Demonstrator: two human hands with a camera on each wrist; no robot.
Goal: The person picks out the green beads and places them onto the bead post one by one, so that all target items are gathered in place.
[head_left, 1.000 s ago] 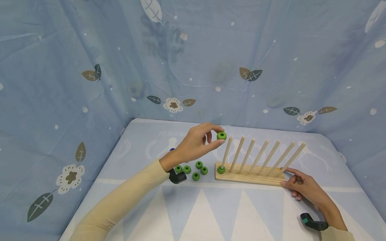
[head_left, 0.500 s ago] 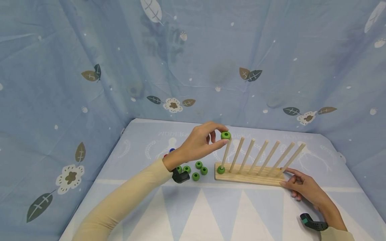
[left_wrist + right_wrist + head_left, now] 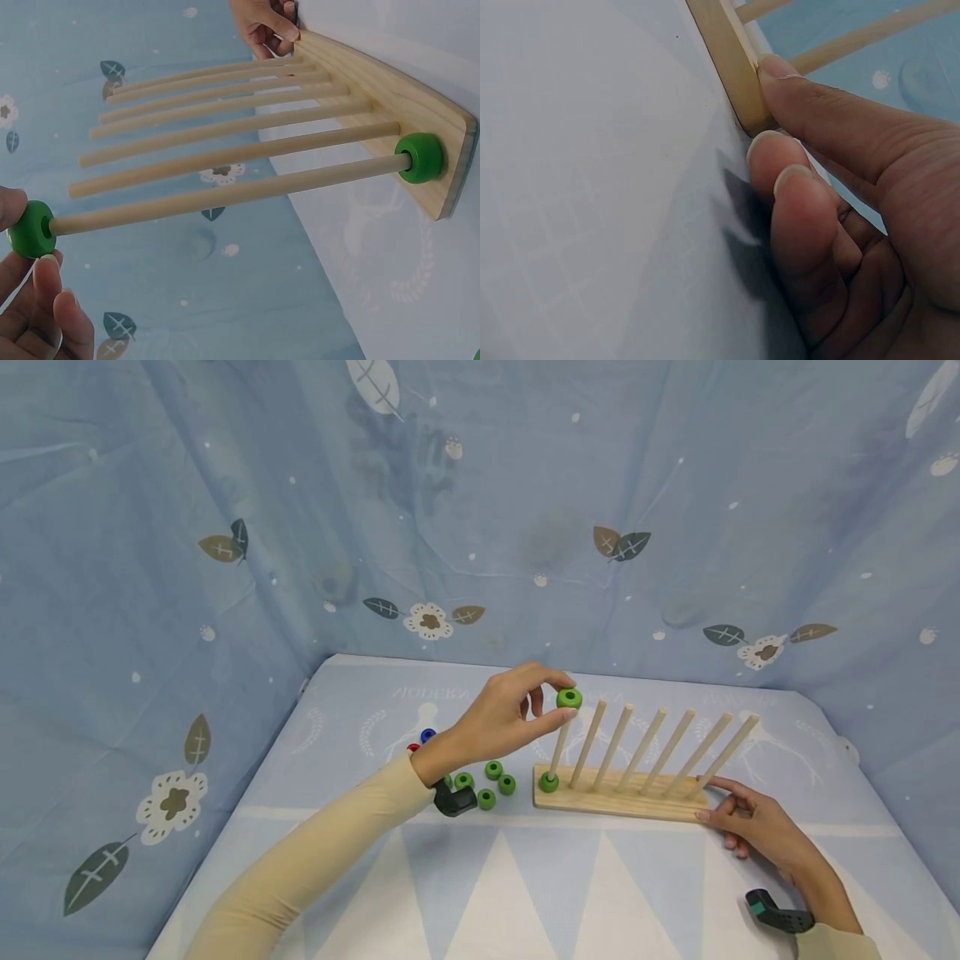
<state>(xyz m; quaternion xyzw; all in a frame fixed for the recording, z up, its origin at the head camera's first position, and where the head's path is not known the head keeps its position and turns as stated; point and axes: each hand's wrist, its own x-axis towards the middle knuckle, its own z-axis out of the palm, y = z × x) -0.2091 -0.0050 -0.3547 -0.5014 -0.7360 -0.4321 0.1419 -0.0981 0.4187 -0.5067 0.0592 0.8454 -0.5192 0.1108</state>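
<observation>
My left hand (image 3: 506, 714) pinches a green bead (image 3: 569, 698) between thumb and fingers, right at the tip of the leftmost peg. In the left wrist view the hole of that bead (image 3: 34, 229) meets the peg's end (image 3: 67, 225). Another green bead (image 3: 549, 782) sits at the foot of the same peg, against the wooden peg board (image 3: 622, 807). Several upright pegs stand bare along the board. My right hand (image 3: 761, 827) grips the board's right end, thumb along the near edge and a finger behind. In the right wrist view the thumb (image 3: 817, 112) lies on the board's corner.
Several loose green beads (image 3: 486, 799) lie on the table left of the board. Behind my left wrist are a blue bead (image 3: 427, 735) and a partly hidden red bead (image 3: 413, 747). A blue patterned cloth (image 3: 480, 510) hangs behind the table.
My left hand has moved slightly right with the green bead, from beside the leftmost peg to over its tip. My right hand and the board have stayed put.
</observation>
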